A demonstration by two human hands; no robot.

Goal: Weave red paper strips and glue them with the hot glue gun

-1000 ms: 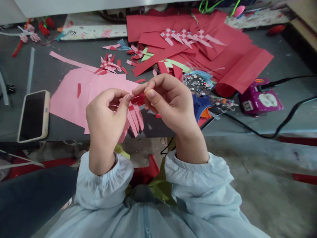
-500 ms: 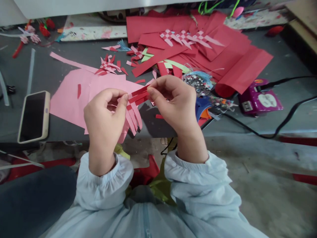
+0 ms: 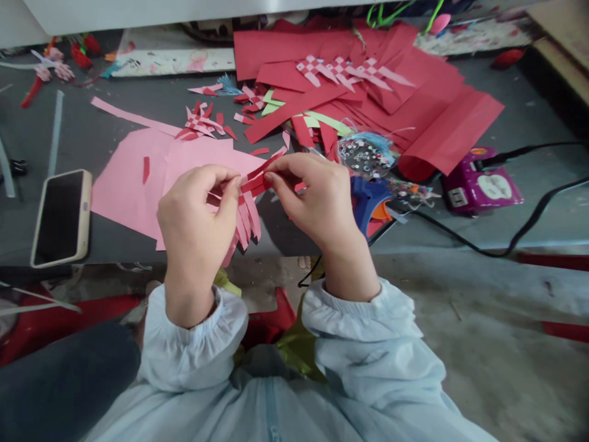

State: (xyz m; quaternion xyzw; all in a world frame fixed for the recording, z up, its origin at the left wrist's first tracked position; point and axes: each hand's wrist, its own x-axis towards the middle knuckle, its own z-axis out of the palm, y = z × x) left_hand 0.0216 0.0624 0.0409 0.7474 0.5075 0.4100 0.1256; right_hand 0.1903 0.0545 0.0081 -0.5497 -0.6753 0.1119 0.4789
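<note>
My left hand (image 3: 197, 215) is closed in a pinch on a small woven piece of pink paper strips (image 3: 246, 215), whose loose ends hang down past the table edge. My right hand (image 3: 317, 199) pinches red paper strips (image 3: 257, 178) that cross the pink ones at the top of the piece. Both hands hover just above the near edge of the dark table (image 3: 69, 135). Under the hands lies a pink paper sheet (image 3: 133, 178).
A phone (image 3: 62, 216) lies at the left edge. Red paper sheets (image 3: 414, 104) with finished woven pieces (image 3: 350, 67) cover the back. A bag of googly eyes (image 3: 365, 153), a purple socket block (image 3: 483, 187) with black cables and scattered paper scraps (image 3: 202, 120) lie around.
My right hand first drew the red strips up and to the right, then slid back left toward the left hand's thumb. The left hand has stayed almost still.
</note>
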